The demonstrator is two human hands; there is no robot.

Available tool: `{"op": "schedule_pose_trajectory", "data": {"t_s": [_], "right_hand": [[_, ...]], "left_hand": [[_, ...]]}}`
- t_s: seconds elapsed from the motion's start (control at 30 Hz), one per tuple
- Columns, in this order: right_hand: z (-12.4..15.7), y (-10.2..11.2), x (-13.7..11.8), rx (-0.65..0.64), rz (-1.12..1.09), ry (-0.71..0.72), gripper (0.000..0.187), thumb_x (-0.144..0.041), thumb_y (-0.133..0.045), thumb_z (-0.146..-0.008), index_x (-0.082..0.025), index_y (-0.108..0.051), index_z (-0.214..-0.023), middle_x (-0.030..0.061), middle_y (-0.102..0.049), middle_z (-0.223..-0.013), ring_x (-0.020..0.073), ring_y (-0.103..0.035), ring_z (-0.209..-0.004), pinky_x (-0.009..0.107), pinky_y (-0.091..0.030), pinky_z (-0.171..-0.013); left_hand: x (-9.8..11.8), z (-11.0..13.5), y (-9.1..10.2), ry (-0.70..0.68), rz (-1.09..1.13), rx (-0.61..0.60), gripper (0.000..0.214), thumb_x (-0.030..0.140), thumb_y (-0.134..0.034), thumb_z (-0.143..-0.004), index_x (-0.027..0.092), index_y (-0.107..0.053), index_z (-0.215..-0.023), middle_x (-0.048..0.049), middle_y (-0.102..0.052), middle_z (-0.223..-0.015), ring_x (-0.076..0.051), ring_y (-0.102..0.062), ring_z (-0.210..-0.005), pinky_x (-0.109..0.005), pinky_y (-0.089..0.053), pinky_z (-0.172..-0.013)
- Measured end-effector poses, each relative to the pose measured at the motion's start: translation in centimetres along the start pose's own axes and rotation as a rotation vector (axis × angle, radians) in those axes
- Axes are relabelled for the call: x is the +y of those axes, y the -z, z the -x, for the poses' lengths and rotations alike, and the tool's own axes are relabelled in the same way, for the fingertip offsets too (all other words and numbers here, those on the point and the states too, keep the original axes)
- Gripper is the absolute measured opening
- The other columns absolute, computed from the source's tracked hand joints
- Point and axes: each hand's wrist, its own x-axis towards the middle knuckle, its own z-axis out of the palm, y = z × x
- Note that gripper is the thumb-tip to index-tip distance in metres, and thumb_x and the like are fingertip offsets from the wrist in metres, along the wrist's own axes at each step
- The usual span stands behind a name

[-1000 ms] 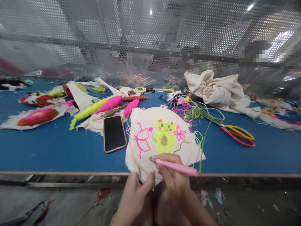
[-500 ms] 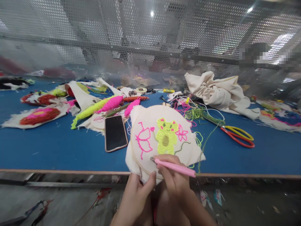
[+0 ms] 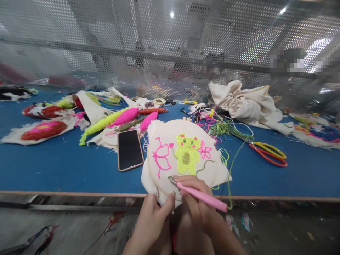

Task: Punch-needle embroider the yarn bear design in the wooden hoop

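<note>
My left hand [image 3: 157, 215] grips the near edge of an embroidery hoop [image 3: 183, 196], thumb on the front and the other fingers behind it. Cream fabric [image 3: 164, 131] with frayed edges is stretched in the hoop. On the fabric are a yellow-green animal figure [image 3: 187, 154], a pink flower outline, pink curved lines at left and a short dark green line. My right hand [image 3: 195, 184] holds a pink-handled punch needle [image 3: 205, 198], its metal tip on or just above the fabric below the figure. Green yarn [image 3: 231, 170] runs from the handle's back end.
A phone [image 3: 130, 150] lies left of the hoop. Pink and yellow yarn bundles [image 3: 123, 117] and stitched pieces [image 3: 44, 131] sit farther left. Red-and-yellow-handled scissors [image 3: 268, 153], tangled green yarn [image 3: 223, 127] and crumpled cream cloth [image 3: 247, 104] lie right. A perforated metal screen [image 3: 164, 46] stands behind.
My right hand has tilted the punch needle, its back end dropping down and to the right, and the tip has shifted slightly left. A bit of green now shows at the tip.
</note>
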Motion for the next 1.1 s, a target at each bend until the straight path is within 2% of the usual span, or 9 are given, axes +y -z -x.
{"op": "schedule_pose_trajectory", "data": {"t_s": [0.27, 0.37, 0.43, 0.57, 0.7, 0.83, 0.93, 1.1], "right_hand": [[0.2, 0.1, -0.2, 0.011, -0.009, -0.004, 0.026, -0.013, -0.055, -0.084, -0.025, -0.053, -0.107, 0.0051, -0.065, -0.106, 0.0181, -0.06, -0.103, 0.035, -0.05, -0.087], [-0.2, 0.3, -0.5, -0.037, 0.059, -0.038, 0.023, -0.014, -0.055, -0.084, -0.023, -0.056, -0.105, 0.0054, -0.066, -0.105, 0.0179, -0.061, -0.102, 0.034, -0.05, -0.087], [-0.9, 0.4, -0.7, -0.084, 0.105, -0.016, 0.021, -0.016, -0.056, -0.084, -0.023, -0.059, -0.103, 0.0051, -0.068, -0.101, 0.0176, -0.062, -0.098, 0.032, -0.051, -0.085], [-2.7, 0.5, -1.2, -0.172, 0.229, 0.118, 0.015, -0.018, -0.056, -0.083, -0.023, -0.063, -0.096, 0.0038, -0.068, -0.091, 0.0165, -0.062, -0.087, 0.03, -0.052, -0.074], [-3.1, 0.6, -1.4, -0.183, 0.293, 0.11, 0.014, -0.02, -0.056, -0.083, -0.022, -0.062, -0.096, 0.003, -0.069, -0.088, 0.0159, -0.063, -0.084, 0.029, -0.05, -0.074], [-2.4, 1.4, -1.0, -0.22, 0.194, 0.085, 0.019, -0.016, -0.053, -0.085, -0.021, -0.059, -0.102, 0.0043, -0.068, -0.098, 0.014, -0.063, -0.095, 0.026, -0.049, -0.083], [-2.3, 2.0, -0.7, -0.285, 0.121, 0.131, 0.019, -0.015, -0.051, -0.085, -0.02, -0.056, -0.103, 0.0067, -0.067, -0.104, 0.0144, -0.061, -0.103, 0.027, -0.049, -0.087], [-2.5, 2.3, -0.2, -0.344, 0.138, 0.197, 0.016, -0.018, -0.049, -0.087, -0.019, -0.055, -0.102, 0.0085, -0.067, -0.104, 0.0151, -0.059, -0.107, 0.029, -0.05, -0.088]], "left_hand": [[0.0, -0.1, 0.1, 0.007, -0.024, -0.004, 0.032, 0.043, -0.069, -0.061, 0.014, -0.062, -0.071, 0.0036, -0.05, -0.043, -0.016, -0.052, -0.053, -0.025, -0.039, -0.05], [-0.1, -0.1, 0.1, -0.009, -0.037, -0.007, 0.03, 0.043, -0.069, -0.062, 0.015, -0.063, -0.072, 0.0033, -0.05, -0.042, -0.017, -0.053, -0.053, -0.025, -0.04, -0.051], [-0.2, -0.1, 0.1, -0.027, -0.035, -0.023, 0.029, 0.042, -0.069, -0.062, 0.015, -0.063, -0.069, 0.0034, -0.049, -0.04, -0.017, -0.052, -0.052, -0.025, -0.04, -0.05], [-0.1, 0.0, 0.3, -0.05, -0.015, -0.088, 0.027, 0.042, -0.068, -0.063, 0.017, -0.061, -0.058, 0.0015, -0.051, -0.042, -0.015, -0.049, -0.047, -0.025, -0.04, -0.048], [0.7, 0.0, 0.5, -0.047, -0.028, -0.125, 0.029, 0.042, -0.068, -0.064, 0.017, -0.059, -0.051, 0.0014, -0.049, -0.038, -0.015, -0.049, -0.046, -0.025, -0.041, -0.048], [1.0, -0.1, 0.8, -0.041, -0.064, -0.141, 0.032, 0.041, -0.067, -0.066, 0.016, -0.057, -0.048, 0.0015, -0.047, -0.036, -0.017, -0.053, -0.052, -0.025, -0.043, -0.052], [0.5, -0.2, 1.1, -0.042, -0.1, -0.133, 0.031, 0.04, -0.068, -0.066, 0.016, -0.057, -0.05, 0.0008, -0.05, -0.041, -0.017, -0.055, -0.058, -0.025, -0.045, -0.055], [-0.3, -0.7, 1.4, -0.071, -0.107, -0.153, 0.03, 0.041, -0.066, -0.068, 0.015, -0.059, -0.054, -0.0003, -0.054, -0.047, -0.018, -0.057, -0.062, -0.027, -0.047, -0.057]]}}
